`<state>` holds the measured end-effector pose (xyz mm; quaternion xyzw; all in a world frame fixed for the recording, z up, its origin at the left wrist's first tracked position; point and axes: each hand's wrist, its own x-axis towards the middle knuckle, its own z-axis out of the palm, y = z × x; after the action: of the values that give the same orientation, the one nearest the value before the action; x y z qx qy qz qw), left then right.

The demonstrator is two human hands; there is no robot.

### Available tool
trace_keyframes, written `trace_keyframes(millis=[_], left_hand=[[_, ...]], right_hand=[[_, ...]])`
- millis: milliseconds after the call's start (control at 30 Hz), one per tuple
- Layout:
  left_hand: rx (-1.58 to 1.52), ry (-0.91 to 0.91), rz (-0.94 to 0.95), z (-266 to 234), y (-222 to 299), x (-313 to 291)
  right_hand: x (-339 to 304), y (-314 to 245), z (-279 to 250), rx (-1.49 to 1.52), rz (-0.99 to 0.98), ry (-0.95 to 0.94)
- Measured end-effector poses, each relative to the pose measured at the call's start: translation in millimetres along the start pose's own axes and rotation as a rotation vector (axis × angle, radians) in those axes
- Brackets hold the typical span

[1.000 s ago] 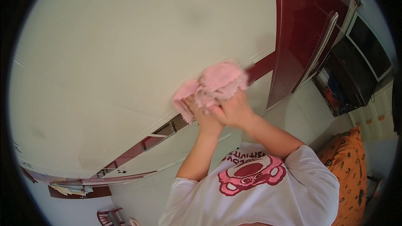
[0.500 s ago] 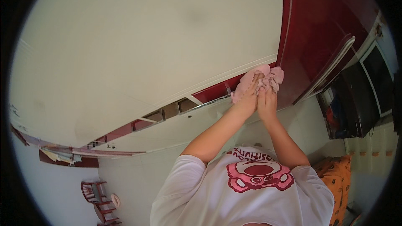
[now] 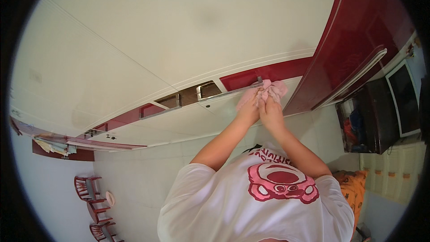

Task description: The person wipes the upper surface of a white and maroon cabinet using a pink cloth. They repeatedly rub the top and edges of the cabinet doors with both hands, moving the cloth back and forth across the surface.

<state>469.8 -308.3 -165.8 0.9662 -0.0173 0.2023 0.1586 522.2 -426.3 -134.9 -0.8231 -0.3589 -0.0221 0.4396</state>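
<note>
A crumpled pink cloth [image 3: 274, 89] is bunched up in both my hands against the front of a white cabinet [image 3: 148, 22]. It sits at the right end of a long metal handle [image 3: 235, 90], just under a dark red strip [image 3: 283, 71]. My left hand [image 3: 249, 109] is closed on the cloth's left part. Close beside it, my right hand [image 3: 270, 111] grips the cloth's lower middle. Folds of cloth hide most of the fingertips.
A glossy dark red panel [image 3: 358, 31] with a pale handle stands to the right. Beyond it are a dark stand [image 3: 376, 121], a screen [image 3: 405, 96] and an orange patterned cloth [image 3: 356, 188]. Wooden chairs [image 3: 85, 188] and a pale pink basin [image 3: 110, 198] are at lower left.
Both hands have moved the cloth left and down, off the right end of the red strip and onto the handle's end. The head view has shifted, showing more of the red strip.
</note>
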Motion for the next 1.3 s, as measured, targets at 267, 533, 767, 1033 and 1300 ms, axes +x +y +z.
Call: trace_keyframes(millis=[267, 533, 767, 1033, 1300], left_hand=[[0.028, 0.022, -0.262, -60, -8, -52], [0.164, 0.320, -0.305, -98, -45, -113], [0.057, 0.456, -0.407, -116, -49, -137], [-0.528, 0.804, -0.411, -162, 14, -122], [-0.185, 0.687, -0.356, -173, 43, -93]], right_hand=[[-5, -75, 25, 0.008, 0.088, -0.198], [-23, -139, 70, -0.029, -0.053, -0.260], [-37, -165, 94, 0.037, -0.167, -0.292], [-36, -208, 50, 0.261, -0.597, -0.236], [23, -212, -3, 0.406, -0.521, 0.058]])
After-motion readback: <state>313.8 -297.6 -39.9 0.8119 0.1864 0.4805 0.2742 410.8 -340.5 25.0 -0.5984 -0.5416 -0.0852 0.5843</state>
